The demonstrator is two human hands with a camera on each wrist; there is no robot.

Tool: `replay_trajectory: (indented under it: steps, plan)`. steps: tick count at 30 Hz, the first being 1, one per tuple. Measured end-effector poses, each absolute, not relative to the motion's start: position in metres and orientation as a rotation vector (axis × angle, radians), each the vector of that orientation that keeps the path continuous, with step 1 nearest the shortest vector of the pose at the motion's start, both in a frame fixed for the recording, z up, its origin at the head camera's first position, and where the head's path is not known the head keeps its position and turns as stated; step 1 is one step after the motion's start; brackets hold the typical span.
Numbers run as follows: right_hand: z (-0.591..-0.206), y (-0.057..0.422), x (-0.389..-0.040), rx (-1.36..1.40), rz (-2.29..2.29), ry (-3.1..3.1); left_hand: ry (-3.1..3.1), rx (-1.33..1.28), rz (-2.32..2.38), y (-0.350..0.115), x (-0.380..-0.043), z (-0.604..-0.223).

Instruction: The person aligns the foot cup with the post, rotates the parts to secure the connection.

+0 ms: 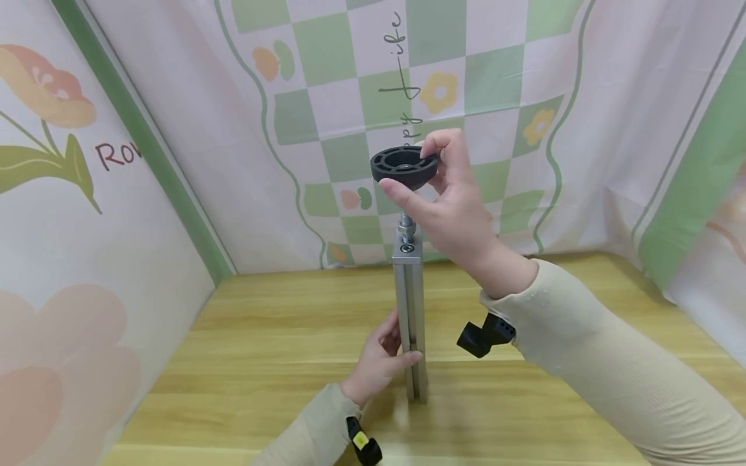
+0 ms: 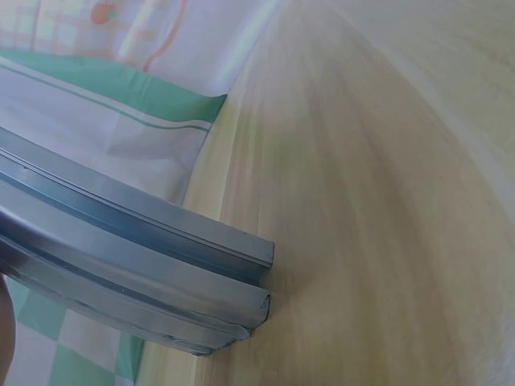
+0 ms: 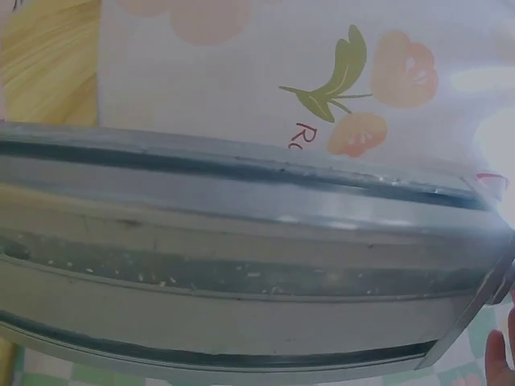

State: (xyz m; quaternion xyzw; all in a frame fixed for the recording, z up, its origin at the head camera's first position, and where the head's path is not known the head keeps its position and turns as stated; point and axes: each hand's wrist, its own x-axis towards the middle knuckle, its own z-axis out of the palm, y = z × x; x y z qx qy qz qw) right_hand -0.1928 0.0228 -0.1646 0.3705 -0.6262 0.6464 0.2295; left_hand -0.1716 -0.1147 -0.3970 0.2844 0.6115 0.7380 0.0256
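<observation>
An aluminium profile [image 1: 412, 304] stands upright on the table, with slots along its sides. On its top end plate [image 1: 406, 257] a threaded stud [image 1: 406, 223] with a nut rises to a black round levelling foot [image 1: 404, 176]. My right hand [image 1: 457, 207] pinches the rim of that foot between thumb and fingers. Low on the profile, my left hand [image 1: 377, 362] grips it from the left, thumb across the front face. The left wrist view shows the lower end of the profile [image 2: 137, 233] against the table. In the right wrist view the profile [image 3: 241, 265] spans the frame.
The wooden table [image 1: 280, 336] extends around the profile. Behind it hangs a printed curtain [image 1: 326, 116] with green checks and flowers. Another curtain [image 1: 116, 226] closes the left side. A black wrist camera [image 1: 484, 336] hangs below the right sleeve.
</observation>
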Motion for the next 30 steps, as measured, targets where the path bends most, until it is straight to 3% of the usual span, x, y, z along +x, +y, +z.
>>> replay_trajectory:
  steps: [12,30]
  plan:
    - [-0.171,0.035,-0.217,1.591,2.75,-1.373,1.887,0.861,2.265,-0.115,-0.171,-0.396]
    - [-0.169,0.035,-0.215,1.551,2.938,-1.225,1.875,0.912,2.282,-0.114,-0.169,-0.398]
